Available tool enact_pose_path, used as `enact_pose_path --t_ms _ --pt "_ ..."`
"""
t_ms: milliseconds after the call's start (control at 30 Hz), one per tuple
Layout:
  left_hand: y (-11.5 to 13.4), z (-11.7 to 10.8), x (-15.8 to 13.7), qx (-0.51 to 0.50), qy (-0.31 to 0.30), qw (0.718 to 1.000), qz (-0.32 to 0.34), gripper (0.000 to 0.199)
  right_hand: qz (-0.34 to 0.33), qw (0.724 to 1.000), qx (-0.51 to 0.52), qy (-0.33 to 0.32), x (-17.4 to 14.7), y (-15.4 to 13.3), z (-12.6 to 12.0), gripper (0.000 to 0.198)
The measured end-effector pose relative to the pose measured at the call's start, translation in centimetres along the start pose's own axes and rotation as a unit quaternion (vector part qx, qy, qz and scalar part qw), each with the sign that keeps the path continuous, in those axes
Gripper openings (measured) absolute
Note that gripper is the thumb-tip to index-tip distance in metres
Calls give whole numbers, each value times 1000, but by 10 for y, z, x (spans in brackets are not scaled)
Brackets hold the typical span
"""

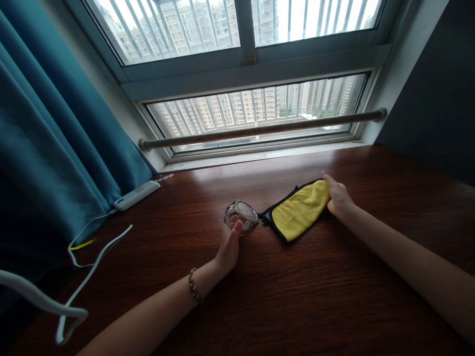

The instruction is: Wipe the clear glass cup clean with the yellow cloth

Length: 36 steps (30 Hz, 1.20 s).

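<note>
My left hand [229,247] grips a clear glass jar or cup [241,216], tilted, its round end facing up and to the right. The thumb lies across the glass's near side, while the other fingers are mostly hidden behind it. My right hand [338,198] pinches the far right end of a yellow cloth with black edging [301,210]. The cloth is folded, and its dark left corner reaches the glass's right side; whether they touch I cannot tell.
A brown wooden table [282,296] spreads under both hands. At the left lie a white power strip [136,195] and a white cable [97,262]. A blue curtain [63,113] hangs beside them. Behind the table runs a metal rail [260,131] before a window.
</note>
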<state>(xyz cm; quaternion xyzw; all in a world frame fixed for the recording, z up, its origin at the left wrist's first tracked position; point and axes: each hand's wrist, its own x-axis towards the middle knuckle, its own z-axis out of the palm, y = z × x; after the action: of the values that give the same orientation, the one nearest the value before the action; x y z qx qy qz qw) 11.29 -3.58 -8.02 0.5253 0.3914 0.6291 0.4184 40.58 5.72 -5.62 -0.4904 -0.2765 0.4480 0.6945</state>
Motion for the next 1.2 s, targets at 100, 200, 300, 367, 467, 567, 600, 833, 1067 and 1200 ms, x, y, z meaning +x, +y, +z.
enact_pose_path --t_ms 100,200,300,367,467,567,600,833,1067,1200 --pt "2 1 -1 -11 -23 1000 8 50 -41 999 -15 1 -22 -7 9 25" --pt "1 1 -1 -16 -33 999 11 52 -217 942 -167 -196 -57 -17 19 34" --pt "0 1 0 -18 -34 999 12 50 -387 713 -345 -472 -90 -15 23 48" --pt "0 1 0 -18 -32 999 12 48 -428 558 -434 -563 -105 -6 22 58" --pt "0 2 0 -18 -33 999 10 46 -436 511 -490 -556 -115 8 21 58" --pt "1 2 0 -20 -34 999 12 45 -373 621 -445 -528 -113 11 22 47" --pt "0 1 0 -21 -36 999 12 46 -325 691 -404 -504 -111 9 23 44" --pt "-1 0 0 -23 -44 999 14 50 -243 959 -126 -71 -86 -18 28 43" --pt "2 2 0 -28 -53 998 21 44 -427 617 -445 -489 -81 7 20 46" --pt "4 2 0 -26 -57 998 22 44 -489 528 -508 -473 -85 20 18 55"
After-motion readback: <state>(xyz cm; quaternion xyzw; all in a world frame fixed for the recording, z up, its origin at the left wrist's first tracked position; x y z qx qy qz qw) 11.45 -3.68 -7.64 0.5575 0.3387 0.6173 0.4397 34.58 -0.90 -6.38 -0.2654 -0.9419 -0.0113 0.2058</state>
